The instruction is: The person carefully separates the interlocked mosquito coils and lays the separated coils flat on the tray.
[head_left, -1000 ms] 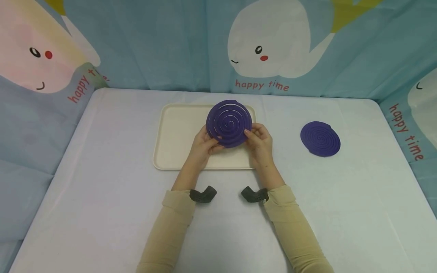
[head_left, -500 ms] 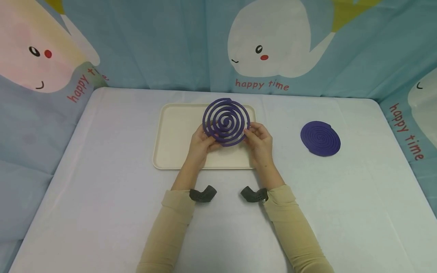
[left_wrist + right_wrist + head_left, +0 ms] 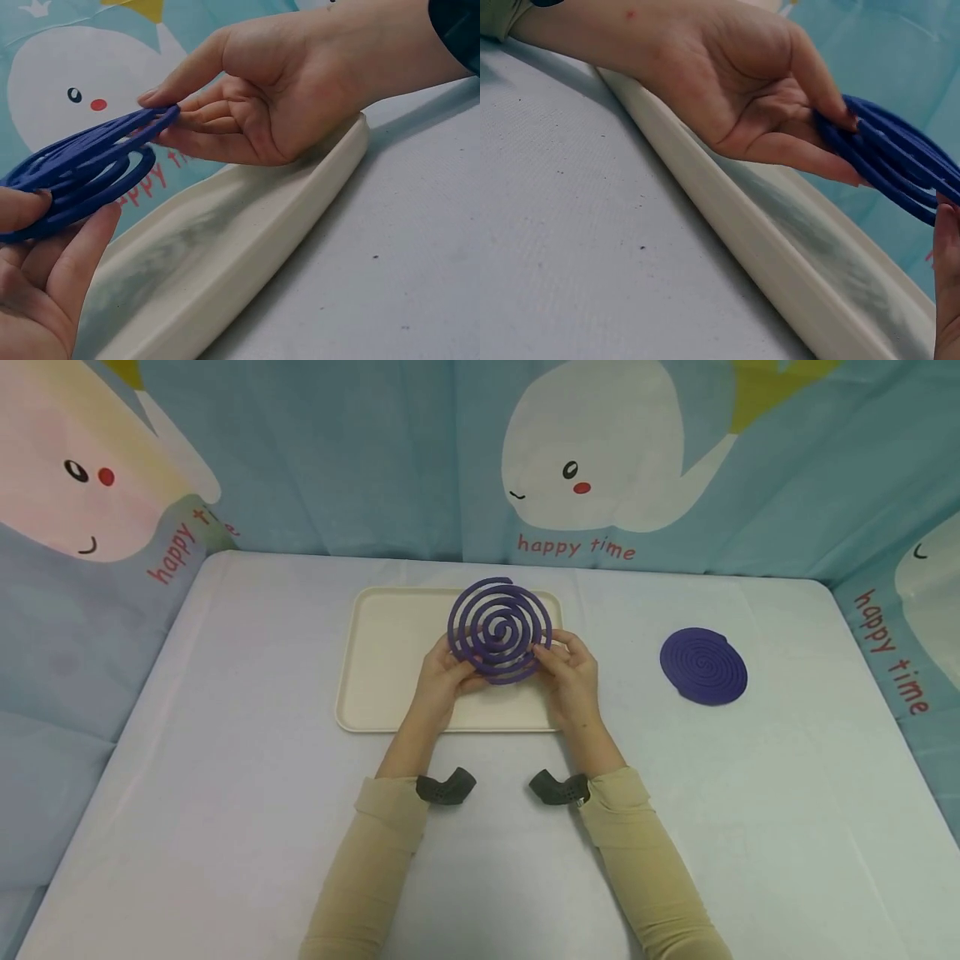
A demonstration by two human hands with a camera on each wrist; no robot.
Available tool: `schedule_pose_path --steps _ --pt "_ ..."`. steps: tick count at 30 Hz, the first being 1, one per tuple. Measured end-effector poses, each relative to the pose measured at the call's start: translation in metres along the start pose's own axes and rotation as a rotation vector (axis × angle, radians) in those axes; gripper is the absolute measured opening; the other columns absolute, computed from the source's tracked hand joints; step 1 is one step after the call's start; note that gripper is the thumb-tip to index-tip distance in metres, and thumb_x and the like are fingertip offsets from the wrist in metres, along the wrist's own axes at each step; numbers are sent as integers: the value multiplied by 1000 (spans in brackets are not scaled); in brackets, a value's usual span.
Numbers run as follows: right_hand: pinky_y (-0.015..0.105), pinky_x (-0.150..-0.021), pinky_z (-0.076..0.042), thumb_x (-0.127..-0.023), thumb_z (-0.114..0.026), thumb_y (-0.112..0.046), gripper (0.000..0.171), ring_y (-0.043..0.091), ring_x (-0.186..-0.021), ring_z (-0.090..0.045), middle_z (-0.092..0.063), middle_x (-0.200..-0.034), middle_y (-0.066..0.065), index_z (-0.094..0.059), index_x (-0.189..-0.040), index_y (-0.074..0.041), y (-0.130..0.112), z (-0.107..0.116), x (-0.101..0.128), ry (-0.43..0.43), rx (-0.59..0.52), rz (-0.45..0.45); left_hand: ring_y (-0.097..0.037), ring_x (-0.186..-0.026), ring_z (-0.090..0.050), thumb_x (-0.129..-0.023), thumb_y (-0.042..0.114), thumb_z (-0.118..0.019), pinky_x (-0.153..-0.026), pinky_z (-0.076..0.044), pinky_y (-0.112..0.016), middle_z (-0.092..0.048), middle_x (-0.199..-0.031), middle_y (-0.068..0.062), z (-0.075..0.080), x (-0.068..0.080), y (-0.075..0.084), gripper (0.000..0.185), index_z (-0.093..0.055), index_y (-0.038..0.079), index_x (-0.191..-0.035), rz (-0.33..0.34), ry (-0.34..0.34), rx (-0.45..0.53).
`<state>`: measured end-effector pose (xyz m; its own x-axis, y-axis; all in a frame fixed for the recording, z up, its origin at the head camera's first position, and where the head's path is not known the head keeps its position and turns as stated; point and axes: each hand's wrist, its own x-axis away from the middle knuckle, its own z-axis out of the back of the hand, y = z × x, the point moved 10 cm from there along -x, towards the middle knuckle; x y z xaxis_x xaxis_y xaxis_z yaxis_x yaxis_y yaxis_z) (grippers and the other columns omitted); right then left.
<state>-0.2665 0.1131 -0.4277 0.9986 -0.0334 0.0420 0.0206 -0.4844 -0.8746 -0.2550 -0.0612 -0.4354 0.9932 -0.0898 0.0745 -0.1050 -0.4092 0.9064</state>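
Observation:
A purple spiral coil (image 3: 498,628) is held tilted above the right part of a cream tray (image 3: 382,652). My left hand (image 3: 465,667) pinches its lower left edge and my right hand (image 3: 547,658) pinches its lower right edge. Open gaps show between the coil's rings. In the left wrist view the coil (image 3: 82,169) shows two offset layers between my left hand (image 3: 67,217) and the right hand's fingertips (image 3: 161,97). The right wrist view shows the coil (image 3: 900,165) pinched by the left hand's fingers (image 3: 832,112) over the tray (image 3: 780,247).
A second purple coil (image 3: 703,665), a closed flat disc, lies on the white table (image 3: 225,793) to the right of the tray. Blue cartoon curtains (image 3: 337,460) wall in the table at the back and both sides.
One second ago the held coil looked like a solid disc. Its rings have since spread apart, so gaps show through it. Both hands stay in about the same place.

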Motion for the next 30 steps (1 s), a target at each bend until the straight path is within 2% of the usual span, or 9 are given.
schedule_pose_path --steps 3,6,11,18,23,26,30 --pt "23 -66 -57 -86 -56 12 23 11 -70 -66 -70 -76 1 -60 -99 -7 -2 5 -1 38 -6 6 -16 -90 -67 -92 -7 -49 -82 -55 -33 -61 -114 -13 5 0 2 46 -40 1 -136 7 37 19" --pt "24 -68 -57 -87 -56 11 23 11 -71 -67 -71 -77 1 -59 -100 -7 -6 8 -3 56 3 12 -16 -93 -66 -93 -5 -49 -85 -54 -35 -60 -113 -11 14 0 6 43 -40 1 -135 14 90 40" --pt "24 -69 -57 -88 -57 10 21 11 -70 -68 -71 -77 1 -58 -101 -6 -13 10 -4 65 53 28 -19 -97 -65 -93 -5 -49 -86 -54 -34 -60 -111 -8 34 0 13 39 -44 3 -131 7 180 75" --pt "19 -60 -55 -87 -63 3 18 12 -66 -66 -70 -78 3 -59 -105 -1 -18 31 -13 171 111 -4 -26 -106 -62 -94 -5 -49 -86 -54 -32 -56 -124 -15 66 5 23 41 -45 5 -133 11 319 109" --pt "19 -59 -55 -86 -64 3 18 12 -67 -67 -71 -80 4 -59 -103 0 -12 33 -24 182 148 -88 -28 -111 -59 -94 -3 -50 -87 -53 -32 -52 -129 -16 77 7 23 43 -45 8 -136 32 345 112" --pt "18 -61 -55 -87 -65 2 16 11 -69 -67 -70 -79 3 -59 -102 2 -9 25 -34 130 209 -128 -28 -111 -59 -94 -2 -50 -86 -53 -30 -53 -130 -16 81 8 23 44 -44 7 -137 46 345 84" --pt "18 -61 -55 -87 -64 2 17 9 -68 -66 -70 -77 -2 -59 -103 7 -7 14 -46 51 323 -143 -27 -112 -59 -91 -4 -54 -85 -53 -26 -52 -131 -18 82 9 23 50 -41 4 -139 78 314 -22"
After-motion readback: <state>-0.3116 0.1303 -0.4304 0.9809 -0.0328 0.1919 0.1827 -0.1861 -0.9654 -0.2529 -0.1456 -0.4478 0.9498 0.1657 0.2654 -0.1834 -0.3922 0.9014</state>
